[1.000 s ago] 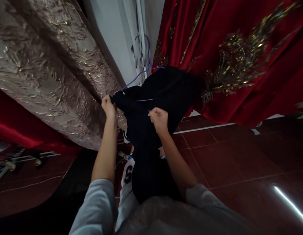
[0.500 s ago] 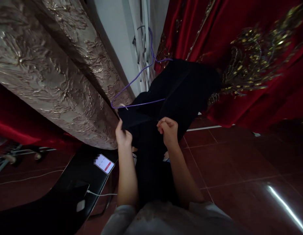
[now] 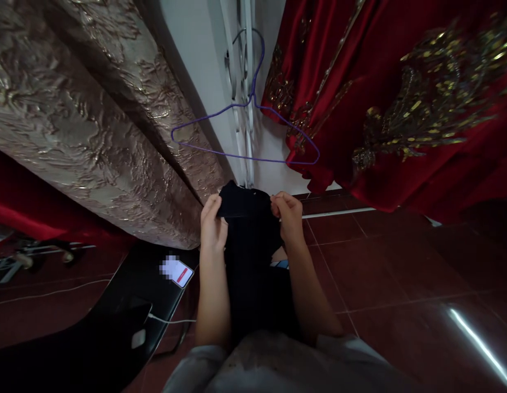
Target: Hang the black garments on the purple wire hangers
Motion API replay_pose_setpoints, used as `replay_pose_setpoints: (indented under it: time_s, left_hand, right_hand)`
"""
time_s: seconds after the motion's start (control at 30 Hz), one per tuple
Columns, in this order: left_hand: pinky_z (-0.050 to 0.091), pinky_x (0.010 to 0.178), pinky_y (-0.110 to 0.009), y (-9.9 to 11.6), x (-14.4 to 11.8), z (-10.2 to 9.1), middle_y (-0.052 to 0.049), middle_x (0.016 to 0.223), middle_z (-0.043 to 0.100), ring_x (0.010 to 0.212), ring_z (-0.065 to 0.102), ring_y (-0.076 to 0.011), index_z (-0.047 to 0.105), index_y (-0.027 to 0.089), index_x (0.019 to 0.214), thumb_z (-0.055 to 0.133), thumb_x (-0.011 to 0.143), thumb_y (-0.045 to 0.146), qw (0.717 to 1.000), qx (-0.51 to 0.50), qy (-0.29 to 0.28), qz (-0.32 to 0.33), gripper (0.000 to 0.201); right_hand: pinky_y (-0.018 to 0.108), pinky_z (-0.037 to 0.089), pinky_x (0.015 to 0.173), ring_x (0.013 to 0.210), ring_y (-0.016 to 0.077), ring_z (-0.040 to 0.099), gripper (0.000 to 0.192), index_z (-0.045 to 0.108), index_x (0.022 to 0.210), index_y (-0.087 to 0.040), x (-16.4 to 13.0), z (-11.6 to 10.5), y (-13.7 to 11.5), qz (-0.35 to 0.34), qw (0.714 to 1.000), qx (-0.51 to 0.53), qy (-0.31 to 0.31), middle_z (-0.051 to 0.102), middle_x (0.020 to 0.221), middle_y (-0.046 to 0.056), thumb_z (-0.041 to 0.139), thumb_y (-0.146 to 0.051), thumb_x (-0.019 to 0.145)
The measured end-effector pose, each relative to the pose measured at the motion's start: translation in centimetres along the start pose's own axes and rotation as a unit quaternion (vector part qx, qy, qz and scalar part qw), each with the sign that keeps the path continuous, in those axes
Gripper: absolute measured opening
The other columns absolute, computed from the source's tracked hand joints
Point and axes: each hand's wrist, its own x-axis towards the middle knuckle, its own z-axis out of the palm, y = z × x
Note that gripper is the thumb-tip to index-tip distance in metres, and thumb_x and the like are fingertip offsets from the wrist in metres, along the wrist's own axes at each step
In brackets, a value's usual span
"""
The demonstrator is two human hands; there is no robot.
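Observation:
A dark garment (image 3: 247,218) of black or navy cloth hangs between my hands in front of my legs; its kind is too dark to make out. My left hand (image 3: 212,221) is closed on its left upper edge. Its right upper edge is pinched in my right hand (image 3: 287,212). Just beyond them a purple wire hanger (image 3: 273,160) hangs bare by its hook from a white metal rack (image 3: 248,71). The cloth and the hanger are apart.
Embossed beige fabric (image 3: 93,136) hangs at the left. Red satin with gold sequins (image 3: 384,125) hangs at the right. On a black bench (image 3: 114,305) at lower left lie a lit phone (image 3: 183,273), a cable and a small white case (image 3: 138,338). Dark red tiles (image 3: 384,267) cover the floor.
The dark garment has come off the purple hanger and down toward me, its spread part dropping from the right. The hanger now hangs free and more level. Both hands still grip the cloth.

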Motion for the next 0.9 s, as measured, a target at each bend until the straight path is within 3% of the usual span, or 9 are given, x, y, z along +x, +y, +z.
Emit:
replay_pose_setpoints:
  time_s: [0.1,0.2,0.27,0.43,0.6,0.9]
  left_hand:
    - [0.050,0.070,-0.017,0.1,-1.8,2.4,0.000,0.081,0.066,0.073,0.062,-0.0095,0.071,0.016,0.081,0.090,0.073,0.028,0.997,0.046,-0.061,0.006,0.024]
    - [0.049,0.092,-0.023,-0.4,-4.0,5.2,-0.003,0.100,0.069,0.097,0.065,-0.0150,0.071,0.018,0.086,0.084,0.082,0.032,0.984,0.125,-0.110,0.055,0.020]
    - [0.046,0.102,-0.026,-0.6,-5.3,6.9,-0.004,0.108,0.068,0.109,0.063,-0.0171,0.070,0.018,0.089,0.078,0.088,0.032,0.970,0.172,-0.137,0.107,0.015]
    - [0.046,0.101,-0.029,0.0,-7.2,9.7,-0.006,0.106,0.068,0.107,0.064,-0.0170,0.070,0.019,0.091,0.071,0.094,0.023,0.919,0.257,-0.196,0.225,0.006]
    - [0.047,0.102,-0.033,-0.3,-8.0,10.1,-0.007,0.108,0.067,0.109,0.064,-0.0189,0.069,0.019,0.093,0.071,0.095,0.025,0.913,0.281,-0.209,0.207,0.006]
    - [0.047,0.100,-0.032,-1.1,-7.5,7.8,-0.006,0.106,0.067,0.106,0.063,-0.0194,0.069,0.019,0.092,0.070,0.095,0.025,0.929,0.278,-0.178,0.169,0.007]
  right_hand:
    - [0.021,0.036,0.060,0.061,0.0091,0.044,0.021,0.056,0.066,-0.018,-0.4,0.2,-1.3,-0.037,0.994,-0.069,-0.071,0.049,0.062,-0.003,0.065,-0.031,0.080]
    - [0.024,0.043,0.070,0.072,0.0124,0.052,0.023,0.060,0.074,-0.019,-0.9,-0.1,-2.8,-0.025,0.987,-0.085,-0.134,0.056,0.072,-0.001,0.062,-0.039,0.087]
    - [0.025,0.045,0.074,0.076,0.0137,0.053,0.028,0.060,0.078,-0.019,-1.1,-0.6,-3.8,-0.017,0.988,-0.068,-0.137,0.058,0.077,0.000,0.057,-0.043,0.091]
    - [0.027,0.045,0.072,0.075,0.0151,0.051,0.043,0.055,0.078,-0.021,-1.2,-2.0,-6.3,-0.040,0.989,-0.088,-0.116,0.055,0.078,0.001,0.050,-0.060,0.096]
    - [0.026,0.046,0.069,0.073,0.0145,0.050,0.049,0.056,0.077,-0.021,-1.9,-2.4,-7.4,-0.059,0.983,-0.128,-0.114,0.051,0.077,0.001,0.053,-0.067,0.095]
    - [0.025,0.050,0.078,0.083,0.0156,0.056,0.039,0.060,0.080,-0.022,-2.1,-1.3,-5.5,-0.011,0.985,-0.126,-0.121,0.057,0.083,0.001,0.063,-0.059,0.090]
